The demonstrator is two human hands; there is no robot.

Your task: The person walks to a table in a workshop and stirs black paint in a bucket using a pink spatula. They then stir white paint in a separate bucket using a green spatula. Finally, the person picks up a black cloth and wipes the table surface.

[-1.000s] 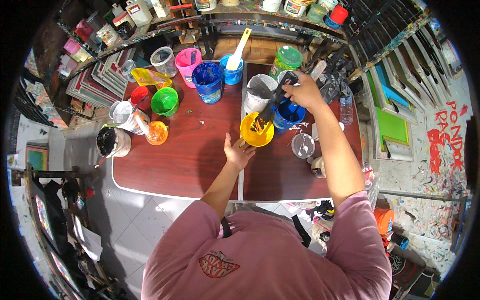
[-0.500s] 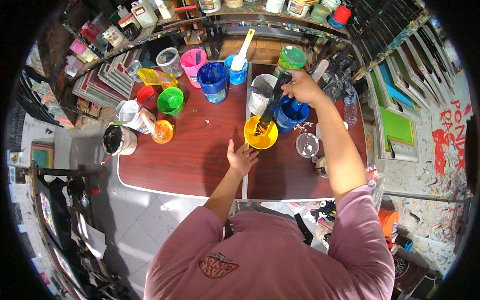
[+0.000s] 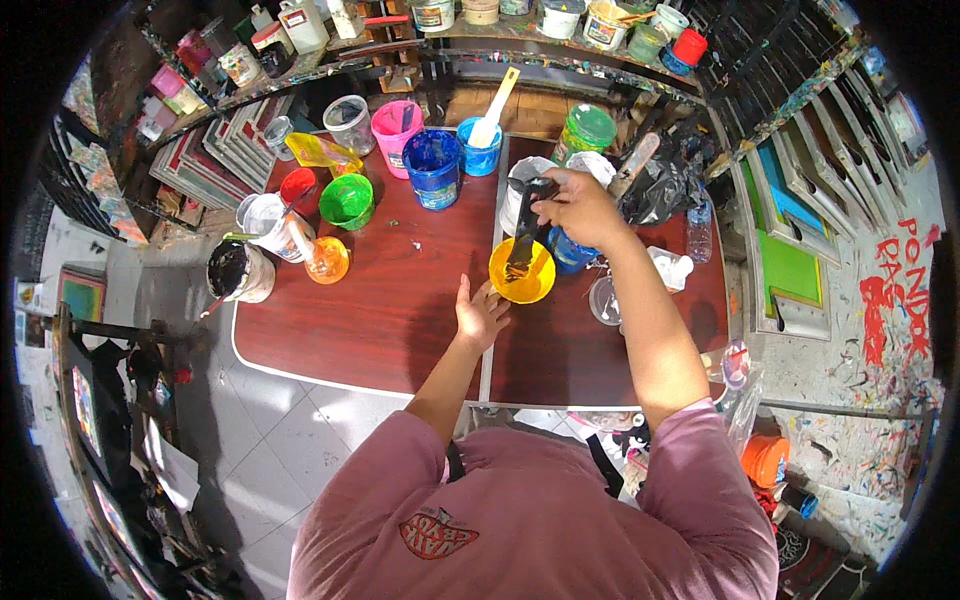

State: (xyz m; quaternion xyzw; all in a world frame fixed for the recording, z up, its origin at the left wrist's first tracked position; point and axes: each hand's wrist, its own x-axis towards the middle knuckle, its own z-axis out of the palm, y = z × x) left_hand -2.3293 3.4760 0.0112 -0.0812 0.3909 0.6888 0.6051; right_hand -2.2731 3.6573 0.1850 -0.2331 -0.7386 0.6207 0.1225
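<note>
My right hand (image 3: 582, 207) is closed around the upper end of a black spatula (image 3: 524, 235). The tool slants down, its lower end inside a small yellow tub (image 3: 538, 290) with yellow-orange paint in it. Just left of that tub, my left hand (image 3: 482, 315) is open with its fingers spread; whether it touches the tub I cannot tell. Partly hidden under my right wrist is a blue tub (image 3: 572, 256). A white tub (image 3: 513, 205) stands behind the spatula, and a round clear lid (image 3: 604, 302) with white smears lies right of the yellow tub.
Paint tubs line the back of the red-brown table (image 3: 370, 310), including a dark blue tub (image 3: 434, 185), a pink tub (image 3: 392, 150) and a green tub (image 3: 346, 205). Left stands a black-stained bucket (image 3: 252, 275). A plastic bottle (image 3: 700, 235) and black bag (image 3: 660, 195) are at right.
My right hand has moved slightly left and nearer to me, bringing the spatula more upright, with its lower end still in the yellow tub. My left hand stays almost in place.
</note>
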